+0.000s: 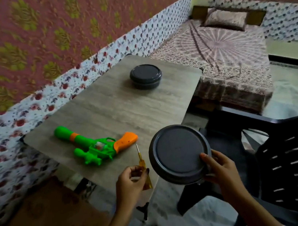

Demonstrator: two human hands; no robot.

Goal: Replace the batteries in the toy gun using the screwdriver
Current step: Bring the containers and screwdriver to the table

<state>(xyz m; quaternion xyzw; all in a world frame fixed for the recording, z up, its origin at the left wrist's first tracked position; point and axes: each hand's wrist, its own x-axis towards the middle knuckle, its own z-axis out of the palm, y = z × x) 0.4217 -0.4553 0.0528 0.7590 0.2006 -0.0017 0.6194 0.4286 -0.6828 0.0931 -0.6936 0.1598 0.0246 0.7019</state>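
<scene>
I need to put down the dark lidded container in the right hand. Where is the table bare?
The widest bare patch of the table lies between the toy gun and the far round container. The right edge beyond the held container is also bare. The near corner is crowded: the screwdriver, left hand and right hand.

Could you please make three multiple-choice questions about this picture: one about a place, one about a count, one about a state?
1. Where does the toy gun lie?
A. on the table
B. on the bed
C. on the chair

2. How many dark round containers are visible?
A. one
B. two
C. four

3. What is the left hand doing?
A. resting flat and empty
B. gripping the toy gun
C. holding the screwdriver

Answers:
1 A: it lies on the table, near its left edge.
2 B: a far container stands on the table; the right hand holds the near container.
3 C: its fingers close around the yellow screwdriver.
</scene>
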